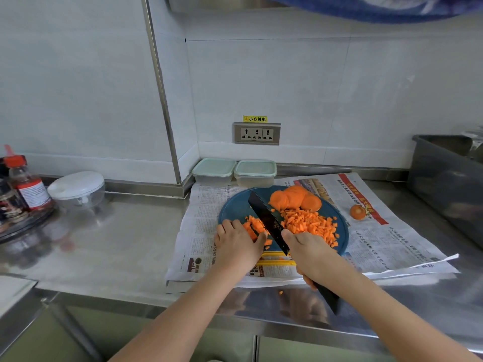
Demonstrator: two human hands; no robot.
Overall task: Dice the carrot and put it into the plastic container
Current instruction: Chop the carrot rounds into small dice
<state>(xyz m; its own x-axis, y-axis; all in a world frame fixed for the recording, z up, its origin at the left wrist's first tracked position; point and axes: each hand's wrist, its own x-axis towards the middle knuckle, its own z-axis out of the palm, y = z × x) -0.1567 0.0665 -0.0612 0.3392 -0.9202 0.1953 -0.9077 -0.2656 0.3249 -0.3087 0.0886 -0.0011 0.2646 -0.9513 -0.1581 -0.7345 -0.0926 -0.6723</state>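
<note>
Orange carrot partly diced on a blue board, and nothing in a container yet.

Gripping the handle of a black cleaver (269,220), the right hand (311,254) holds the blade down on the round blue cutting board (235,207). The left hand (239,241), fingers curled, pins a small bunch of carrot strips (254,227) just beside the blade. On the blade's other side lies a good pile of diced carrot (311,226). Behind it, a fan of round carrot slices (295,198) is still uncut. A carrot stub (357,212) sits apart on the newspaper (392,244). Two plastic containers (255,172) stand by the wall with their lids on. I judge the dicing to be around halfway. The strips and slices remain to be cut, then a lid must come off and the dice go in.
</note>
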